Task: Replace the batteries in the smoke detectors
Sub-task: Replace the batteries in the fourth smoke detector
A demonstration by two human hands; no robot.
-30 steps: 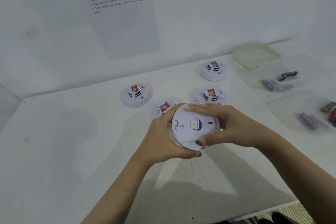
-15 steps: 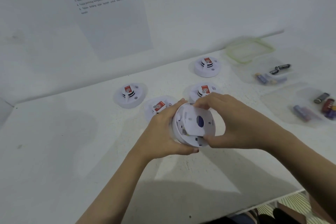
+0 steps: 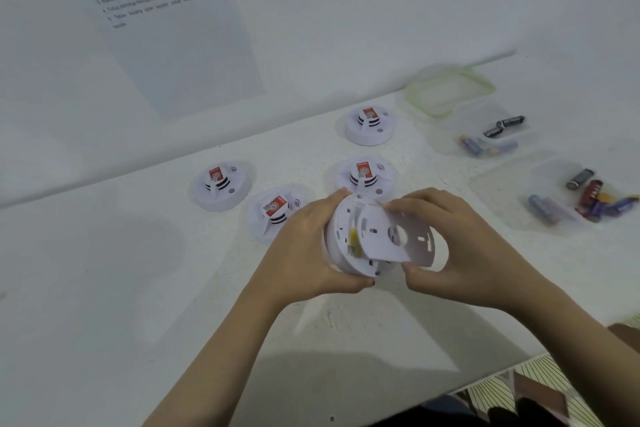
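My left hand (image 3: 304,246) grips a white round smoke detector (image 3: 341,243) held on edge above the table, its back facing me. My right hand (image 3: 460,246) holds the detector's round back cover (image 3: 398,239), which is lifted off to the right and has a hole in its middle. Something yellow shows inside the opened body. Several other white detectors with red labels lie on the table: one at the left (image 3: 220,185), one behind my left hand (image 3: 273,215), one behind the held unit (image 3: 363,175) and one farther back (image 3: 370,125).
Two clear plastic trays hold loose batteries: the far tray (image 3: 485,139) and the near right tray (image 3: 568,198). A green-rimmed lid (image 3: 450,90) lies at the back right. A printed instruction sheet (image 3: 162,17) hangs on the wall. The table's front edge (image 3: 485,371) runs at the lower right.
The back cover, seated on the detector before, has come off and is now held apart to the right in my right hand. The camera view has shifted slightly.
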